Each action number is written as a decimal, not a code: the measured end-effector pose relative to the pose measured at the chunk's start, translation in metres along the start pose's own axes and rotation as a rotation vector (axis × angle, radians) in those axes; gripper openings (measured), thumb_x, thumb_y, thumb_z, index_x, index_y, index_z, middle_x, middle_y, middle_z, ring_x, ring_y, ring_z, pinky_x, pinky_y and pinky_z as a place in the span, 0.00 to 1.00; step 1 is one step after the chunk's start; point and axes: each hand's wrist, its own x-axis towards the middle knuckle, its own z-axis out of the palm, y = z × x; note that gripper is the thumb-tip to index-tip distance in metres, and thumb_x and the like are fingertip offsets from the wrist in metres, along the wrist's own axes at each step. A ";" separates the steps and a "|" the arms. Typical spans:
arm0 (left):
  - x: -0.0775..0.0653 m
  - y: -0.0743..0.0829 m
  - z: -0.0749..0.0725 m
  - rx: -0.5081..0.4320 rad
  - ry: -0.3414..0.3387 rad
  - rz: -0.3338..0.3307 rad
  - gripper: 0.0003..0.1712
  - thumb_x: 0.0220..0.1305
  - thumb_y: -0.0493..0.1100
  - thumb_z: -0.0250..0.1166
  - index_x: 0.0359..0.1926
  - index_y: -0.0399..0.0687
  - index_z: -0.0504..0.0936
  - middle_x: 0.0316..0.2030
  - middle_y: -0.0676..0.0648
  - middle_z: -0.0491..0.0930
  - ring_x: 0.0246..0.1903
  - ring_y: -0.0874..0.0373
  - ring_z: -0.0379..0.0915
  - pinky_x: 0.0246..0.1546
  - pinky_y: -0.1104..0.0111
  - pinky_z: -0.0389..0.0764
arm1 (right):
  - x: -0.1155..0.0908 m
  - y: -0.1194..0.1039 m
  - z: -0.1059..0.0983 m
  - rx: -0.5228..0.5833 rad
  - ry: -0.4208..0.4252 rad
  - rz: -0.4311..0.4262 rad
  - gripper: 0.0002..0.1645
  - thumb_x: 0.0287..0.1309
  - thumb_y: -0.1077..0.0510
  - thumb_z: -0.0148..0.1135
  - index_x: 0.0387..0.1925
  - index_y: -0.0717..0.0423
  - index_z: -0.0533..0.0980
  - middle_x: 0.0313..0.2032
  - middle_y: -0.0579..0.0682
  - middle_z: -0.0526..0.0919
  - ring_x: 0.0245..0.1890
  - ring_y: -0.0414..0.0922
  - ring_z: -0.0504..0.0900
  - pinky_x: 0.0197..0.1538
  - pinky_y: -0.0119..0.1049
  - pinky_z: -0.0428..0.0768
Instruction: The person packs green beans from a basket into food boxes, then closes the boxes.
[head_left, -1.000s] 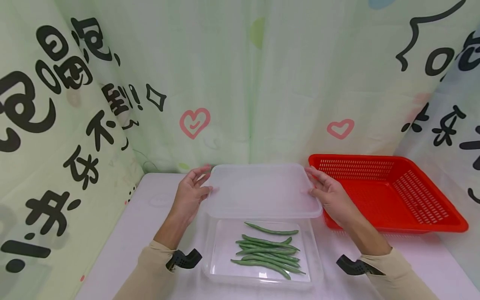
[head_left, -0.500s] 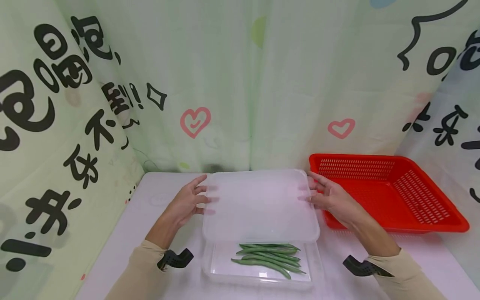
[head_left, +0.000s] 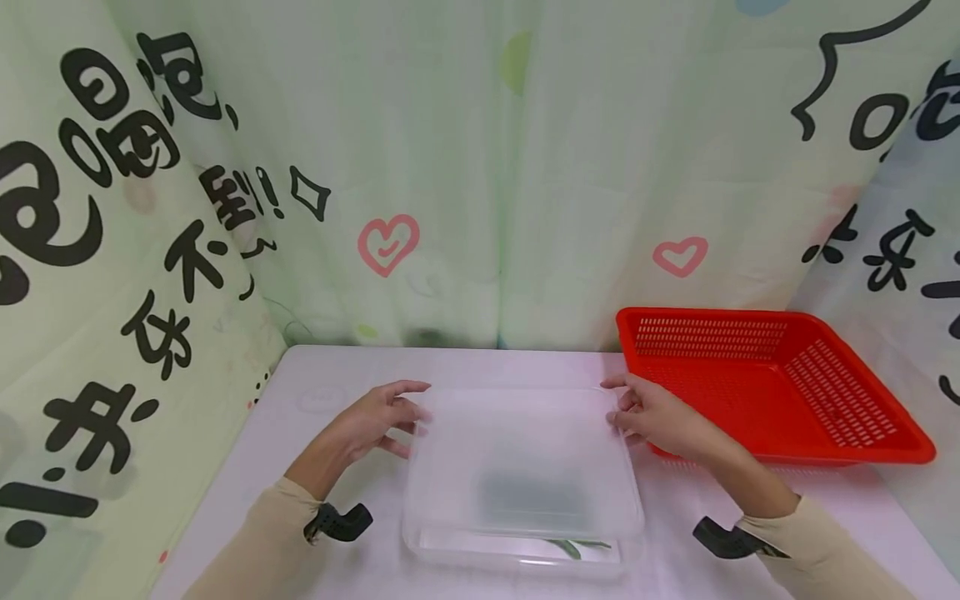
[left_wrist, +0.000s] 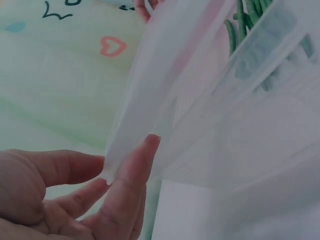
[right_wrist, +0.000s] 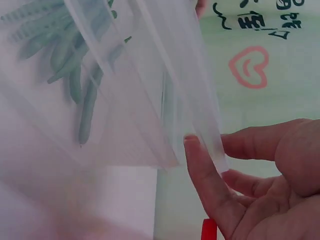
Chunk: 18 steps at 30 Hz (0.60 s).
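A frosted translucent lid (head_left: 517,442) slopes over a clear plastic container (head_left: 517,568), its near edge low by the container's front. Green beans (head_left: 566,547) lie in the container; only a few ends show past the lid in the head view, the others appearing as a grey-green blur. More beans (left_wrist: 243,22) show at the top of the left wrist view. My left hand (head_left: 377,421) pinches the lid's far left corner between thumb and fingers. At the far right corner, my right hand (head_left: 663,417) pinches it likewise, thumb and fingertips on opposite faces.
A red perforated plastic basket (head_left: 757,400) stands on the right of the white table (head_left: 322,392), just behind my right forearm. Pale green printed curtains (head_left: 480,167) enclose the table at the back and sides.
The lid has come down and toward me, from behind the beans to over nearly all of them. Both hands have lowered with it at its sides.
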 end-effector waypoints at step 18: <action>-0.009 -0.006 0.011 0.087 0.046 -0.030 0.25 0.71 0.34 0.61 0.67 0.47 0.74 0.47 0.40 0.77 0.51 0.46 0.75 0.28 0.58 0.86 | -0.014 -0.011 0.037 -0.582 0.227 -0.156 0.25 0.56 0.65 0.72 0.56 0.66 0.77 0.46 0.60 0.80 0.42 0.53 0.82 0.41 0.44 0.87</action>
